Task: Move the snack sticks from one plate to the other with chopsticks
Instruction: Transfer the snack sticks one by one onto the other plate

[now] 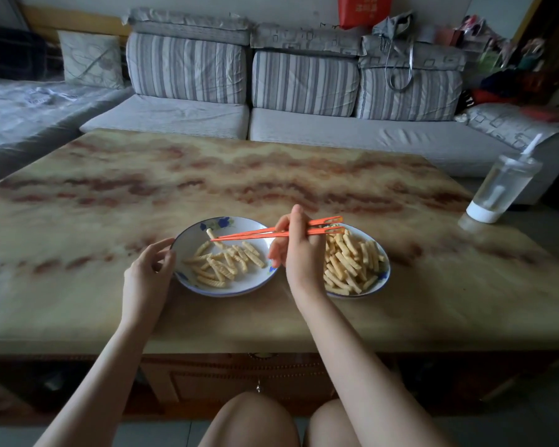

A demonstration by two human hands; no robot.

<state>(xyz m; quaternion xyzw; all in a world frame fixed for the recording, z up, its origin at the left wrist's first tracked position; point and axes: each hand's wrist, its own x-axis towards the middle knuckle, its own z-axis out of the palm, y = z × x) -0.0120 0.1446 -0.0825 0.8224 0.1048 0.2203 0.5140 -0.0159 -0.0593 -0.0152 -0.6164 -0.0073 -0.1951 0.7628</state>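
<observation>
Two white plates with blue flower rims stand side by side on the marble-patterned table. The left plate (188, 237) holds several ridged yellow snack sticks (226, 264). The right plate (384, 269) is piled with many more sticks (352, 262). My right hand (296, 250) grips orange chopsticks (255, 233) between the plates; their tips reach over the left plate and pinch one snack stick (213, 237) above its far side. My left hand (152, 266) rests with curled fingers on the left plate's left rim.
A clear bottle with a white base and straw (501, 188) stands at the table's right edge. A grey striped sofa (304, 91) runs behind the table. My knees are below the table's near edge.
</observation>
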